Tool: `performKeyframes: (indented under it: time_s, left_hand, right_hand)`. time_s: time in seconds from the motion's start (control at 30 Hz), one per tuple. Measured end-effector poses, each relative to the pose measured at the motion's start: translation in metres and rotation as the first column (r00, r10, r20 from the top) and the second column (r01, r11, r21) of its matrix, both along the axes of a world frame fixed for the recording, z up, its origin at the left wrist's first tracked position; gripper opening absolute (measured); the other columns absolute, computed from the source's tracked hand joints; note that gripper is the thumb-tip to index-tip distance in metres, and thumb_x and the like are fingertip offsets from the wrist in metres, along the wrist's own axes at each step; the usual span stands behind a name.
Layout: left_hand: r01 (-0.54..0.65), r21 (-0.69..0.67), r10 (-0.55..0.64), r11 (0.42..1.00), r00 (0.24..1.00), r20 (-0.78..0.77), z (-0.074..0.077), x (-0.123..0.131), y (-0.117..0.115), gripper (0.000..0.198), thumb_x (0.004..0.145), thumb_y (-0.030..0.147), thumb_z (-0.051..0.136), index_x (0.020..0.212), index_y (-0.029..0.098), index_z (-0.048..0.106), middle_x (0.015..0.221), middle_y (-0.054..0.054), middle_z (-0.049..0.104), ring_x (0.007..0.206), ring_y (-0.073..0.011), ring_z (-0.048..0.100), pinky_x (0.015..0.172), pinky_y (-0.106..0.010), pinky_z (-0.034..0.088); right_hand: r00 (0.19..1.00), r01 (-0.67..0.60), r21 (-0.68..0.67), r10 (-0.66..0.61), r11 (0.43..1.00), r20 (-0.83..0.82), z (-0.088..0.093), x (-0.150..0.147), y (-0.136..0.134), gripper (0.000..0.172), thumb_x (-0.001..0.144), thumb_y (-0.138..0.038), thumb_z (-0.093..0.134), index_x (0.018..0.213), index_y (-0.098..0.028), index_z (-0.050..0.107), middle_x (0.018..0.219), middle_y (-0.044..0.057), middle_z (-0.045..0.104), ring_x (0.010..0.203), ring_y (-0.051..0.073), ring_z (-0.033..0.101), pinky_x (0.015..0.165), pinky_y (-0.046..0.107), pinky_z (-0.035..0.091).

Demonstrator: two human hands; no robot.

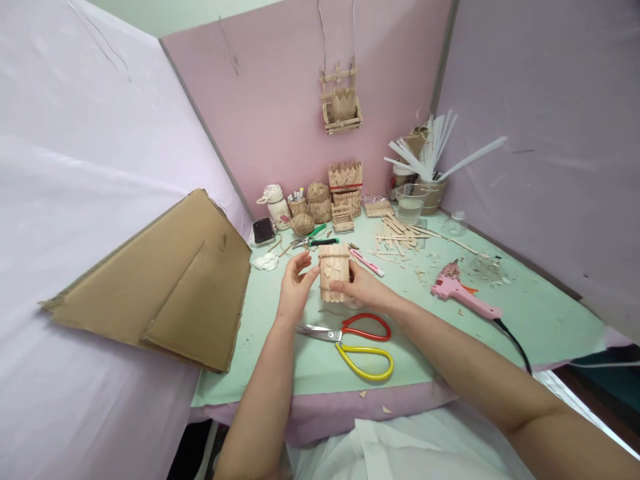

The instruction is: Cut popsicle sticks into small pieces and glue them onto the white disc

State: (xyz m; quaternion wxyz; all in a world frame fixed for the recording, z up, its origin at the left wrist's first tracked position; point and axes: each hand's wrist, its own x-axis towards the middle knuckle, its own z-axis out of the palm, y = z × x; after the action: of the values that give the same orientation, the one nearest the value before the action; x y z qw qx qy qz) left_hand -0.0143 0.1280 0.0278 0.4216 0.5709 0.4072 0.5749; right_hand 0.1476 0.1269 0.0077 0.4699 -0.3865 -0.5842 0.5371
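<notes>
A small cup-shaped holder made of upright popsicle sticks [333, 272] stands on the pale green table [525, 313], with a flower shape on its front. My left hand [294, 287] curls around its left side, fingertips touching the sticks. Coming from the other side, my right hand [361, 287] wraps the lower right of the holder, with the thumb pressed on the front. Both hands grip it. Red and yellow handled scissors [356, 339] lie just in front of my hands.
A pink glue gun [463, 291] with a black cord lies to the right. Loose sticks [400, 235], green pliers [314, 239], twine balls, stick baskets and a cup of white strips stand behind. Folded cardboard [165, 287] overhangs the table's left edge. A phone [263, 231] lies at the back left.
</notes>
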Motion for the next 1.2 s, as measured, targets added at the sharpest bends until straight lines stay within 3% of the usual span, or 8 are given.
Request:
performKeyframes:
  time_s: [0.13, 0.27, 0.63, 1.2]
  left_hand:
    - [0.286, -0.195, -0.255, 0.938, 0.952, 0.166, -0.0006, -0.0009, 0.0005, 0.043, 0.073, 0.027, 0.061, 0.115, 0.020, 0.054, 0.119, -0.009, 0.055, 0.115, -0.0228, 0.047, 0.094, -0.036, 0.037]
    - [0.403, -0.227, -0.359, 0.886, 0.909, 0.214, 0.0016, -0.0002, -0.0022, 0.045, 0.069, 0.022, 0.064, 0.113, 0.017, 0.056, 0.116, -0.010, 0.058, 0.114, -0.0250, 0.048, 0.094, -0.036, 0.037]
    - [0.396, -0.235, -0.358, 0.888, 0.915, 0.185, 0.0022, -0.0041, -0.0043, 0.043, 0.067, 0.017, 0.066, 0.110, 0.017, 0.058, 0.108, -0.010, 0.062, 0.101, -0.0228, 0.056, 0.090, -0.039, 0.041]
    - [0.331, -0.206, -0.312, 0.921, 0.942, 0.121, -0.0031, -0.0041, -0.0031, 0.045, 0.066, 0.016, 0.067, 0.110, 0.016, 0.057, 0.112, -0.011, 0.060, 0.107, -0.0235, 0.054, 0.093, -0.038, 0.041]
  right_hand:
    - [1.000, -0.029, 0.052, 0.029, 0.998, 0.004, -0.0008, -0.0019, -0.0009, 0.063, 0.064, -0.036, 0.074, 0.118, -0.021, 0.045, 0.121, 0.009, 0.058, 0.107, 0.024, 0.057, 0.085, 0.037, 0.049]
    - [0.999, -0.031, 0.084, 0.028, 0.996, 0.041, -0.0015, -0.0026, -0.0031, 0.066, 0.063, -0.035, 0.075, 0.119, -0.020, 0.044, 0.122, 0.009, 0.057, 0.108, 0.024, 0.056, 0.087, 0.037, 0.048]
    - [0.994, -0.051, 0.150, 0.035, 0.987, 0.104, -0.0037, -0.0007, -0.0059, 0.070, 0.062, -0.037, 0.076, 0.123, -0.021, 0.044, 0.123, 0.009, 0.055, 0.110, 0.024, 0.053, 0.089, 0.039, 0.045]
    - [0.993, -0.063, 0.185, 0.043, 0.981, 0.109, -0.0034, -0.0003, -0.0071, 0.072, 0.062, -0.038, 0.076, 0.122, -0.019, 0.044, 0.123, 0.009, 0.055, 0.110, 0.024, 0.053, 0.089, 0.039, 0.044]
